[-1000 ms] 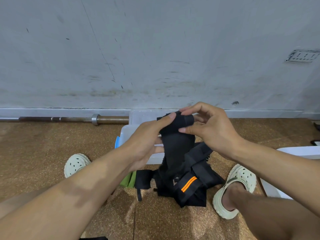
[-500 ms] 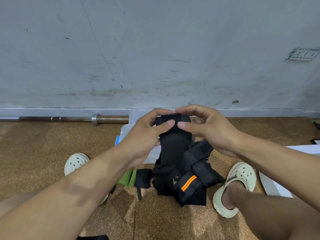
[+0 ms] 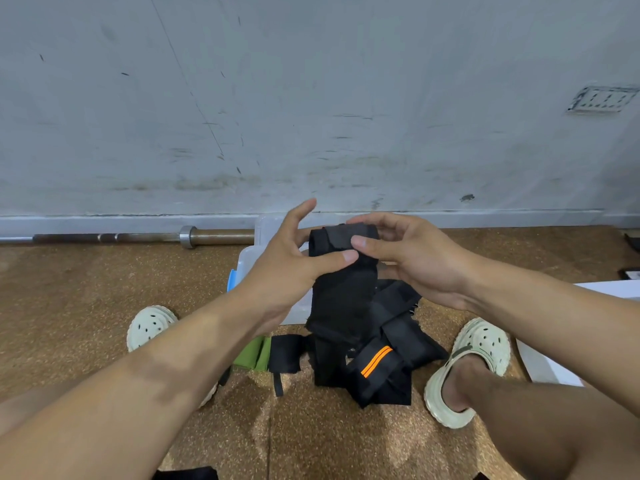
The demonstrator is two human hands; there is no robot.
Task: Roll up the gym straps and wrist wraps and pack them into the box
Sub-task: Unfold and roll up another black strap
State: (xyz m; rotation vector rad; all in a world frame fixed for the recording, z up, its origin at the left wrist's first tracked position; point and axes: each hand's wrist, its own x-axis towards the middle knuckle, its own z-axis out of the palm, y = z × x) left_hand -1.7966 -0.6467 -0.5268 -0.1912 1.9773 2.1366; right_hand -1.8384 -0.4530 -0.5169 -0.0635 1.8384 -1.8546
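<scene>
Head view, floor-level scene, places given relative to the clear plastic box [image 3: 263,251]. Black wrap [image 3: 341,271] raised directly in front of the box, its top end rolled into a short coil, its free length hanging down to the pile of straps [image 3: 374,355] on the cork floor [image 3: 86,296] on the near side of the box. Left hand [image 3: 291,261] at the left flank of the coil, thumb pressed across the front of the wrap, the other fingers spread and lifted clear. Right hand [image 3: 412,258] at the right flank, thumb on the front of the coil and fingers curled over its top, gripping it. Orange-striped strap [image 3: 377,360] uppermost in the pile; green piece [image 3: 254,353] at the pile's left edge, just near of the box. White clogs to either side of the pile, left clog [image 3: 149,325] and right clog [image 3: 467,368]. Barbell [image 3: 138,235] along the wall [image 3: 311,98], left of the box.
</scene>
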